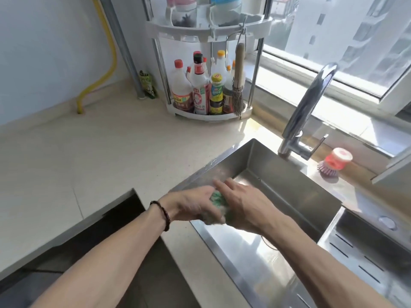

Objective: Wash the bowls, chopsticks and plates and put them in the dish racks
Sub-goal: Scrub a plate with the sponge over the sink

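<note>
Both my hands meet over the left rim of the steel sink (289,185). Between them is a green scouring sponge (219,200), blurred by motion. My left hand (191,205), with a dark bead bracelet at the wrist, grips the sponge from the left. My right hand (244,205) lies over it from the right, fingers stretched forward and pressing on it. No bowl, plate or chopstick shows in the sink or on the counter.
The chrome faucet (311,103) rises behind the sink, and a red dish brush (333,163) lies on the ledge. A corner rack of sauce bottles (206,90) stands on the beige counter (89,163). A slotted steel drain tray (367,252) sits to the right.
</note>
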Demonstrator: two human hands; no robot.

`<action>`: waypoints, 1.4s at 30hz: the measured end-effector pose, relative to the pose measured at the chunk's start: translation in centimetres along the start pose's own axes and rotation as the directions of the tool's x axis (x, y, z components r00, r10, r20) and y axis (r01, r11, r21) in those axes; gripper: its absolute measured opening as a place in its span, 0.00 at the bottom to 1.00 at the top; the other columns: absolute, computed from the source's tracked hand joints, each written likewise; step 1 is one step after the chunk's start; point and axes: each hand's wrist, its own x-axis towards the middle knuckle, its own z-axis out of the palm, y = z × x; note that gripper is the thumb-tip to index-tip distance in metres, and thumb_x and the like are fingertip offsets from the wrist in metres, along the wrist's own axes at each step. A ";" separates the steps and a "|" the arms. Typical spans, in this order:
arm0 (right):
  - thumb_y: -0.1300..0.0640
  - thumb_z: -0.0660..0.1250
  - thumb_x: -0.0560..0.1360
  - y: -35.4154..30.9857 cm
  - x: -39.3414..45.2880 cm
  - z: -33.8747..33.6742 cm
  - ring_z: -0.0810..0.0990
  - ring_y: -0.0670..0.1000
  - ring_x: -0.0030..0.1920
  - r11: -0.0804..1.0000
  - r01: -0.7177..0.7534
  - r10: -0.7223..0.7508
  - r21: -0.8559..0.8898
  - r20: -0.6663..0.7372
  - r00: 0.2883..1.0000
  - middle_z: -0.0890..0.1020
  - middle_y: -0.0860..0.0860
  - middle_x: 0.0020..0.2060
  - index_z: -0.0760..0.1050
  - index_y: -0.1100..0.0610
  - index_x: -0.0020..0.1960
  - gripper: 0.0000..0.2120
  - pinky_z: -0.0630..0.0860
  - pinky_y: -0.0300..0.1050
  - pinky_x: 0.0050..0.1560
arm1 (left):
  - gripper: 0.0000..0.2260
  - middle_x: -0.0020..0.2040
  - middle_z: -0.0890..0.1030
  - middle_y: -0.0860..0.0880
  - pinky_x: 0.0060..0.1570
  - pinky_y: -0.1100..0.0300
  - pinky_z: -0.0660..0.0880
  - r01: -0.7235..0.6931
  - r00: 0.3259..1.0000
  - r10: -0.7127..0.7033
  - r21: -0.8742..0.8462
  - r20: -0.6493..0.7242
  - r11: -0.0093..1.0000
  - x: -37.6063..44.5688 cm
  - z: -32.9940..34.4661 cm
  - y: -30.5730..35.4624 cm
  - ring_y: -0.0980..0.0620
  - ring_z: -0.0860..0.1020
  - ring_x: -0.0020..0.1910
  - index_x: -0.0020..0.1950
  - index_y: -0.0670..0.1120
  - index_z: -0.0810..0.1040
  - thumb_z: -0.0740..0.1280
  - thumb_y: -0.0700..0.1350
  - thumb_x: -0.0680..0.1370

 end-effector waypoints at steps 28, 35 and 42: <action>0.66 0.76 0.52 3.5 0.3 3.4 0.70 0.56 0.17 0.965 -0.146 0.059 -0.216 -0.362 0.930 0.72 0.54 0.22 0.72 0.59 0.35 0.17 0.53 0.38 0.24 | 0.07 0.31 0.72 0.49 0.31 0.56 0.67 0.240 0.929 0.004 0.609 -0.371 0.756 6.9 3.1 0.1 0.49 0.70 0.30 0.38 0.41 0.71 0.69 0.39 0.72; 0.60 0.65 0.72 2.9 1.1 2.3 0.79 0.60 0.42 0.900 -0.403 0.388 0.168 0.116 0.914 0.78 0.55 0.40 0.69 0.57 0.39 0.05 0.69 0.45 0.35 | 0.05 0.34 0.76 0.46 0.37 0.57 0.66 0.343 0.813 0.463 0.933 -0.354 0.110 7.7 2.9 0.2 0.43 0.73 0.35 0.41 0.49 0.69 0.63 0.45 0.76; 0.62 0.61 0.69 5.2 2.0 2.3 0.78 0.57 0.41 0.822 -0.495 0.385 0.283 0.363 0.848 0.77 0.53 0.38 0.67 0.54 0.38 0.05 0.70 0.44 0.35 | 0.08 0.23 0.70 0.48 0.25 0.66 0.53 0.206 0.683 0.712 0.978 -0.162 0.025 9.5 2.5 -2.1 0.48 0.68 0.15 0.43 0.43 0.71 0.69 0.39 0.68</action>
